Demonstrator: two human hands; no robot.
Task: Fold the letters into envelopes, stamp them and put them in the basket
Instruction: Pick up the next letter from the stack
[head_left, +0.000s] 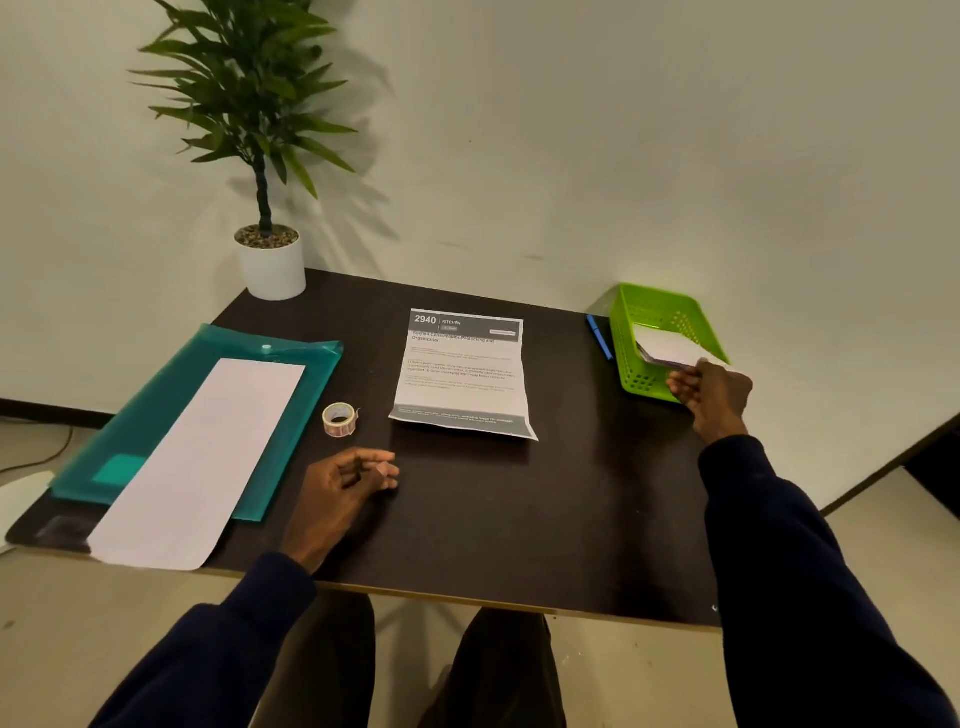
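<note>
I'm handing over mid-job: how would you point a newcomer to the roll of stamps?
On the dark table, a teal folder lies at the left and a printed letter in the middle. The roll of stamps sits in the gap between them, just beyond the left hand. It is the only small round thing there, a pale ring with reddish stamps; its neighbours are flat sheets.

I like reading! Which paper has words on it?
The letter in the middle of the table, printed with 2940. The long envelope on the folder and the small envelope in the right hand look blank.
</note>
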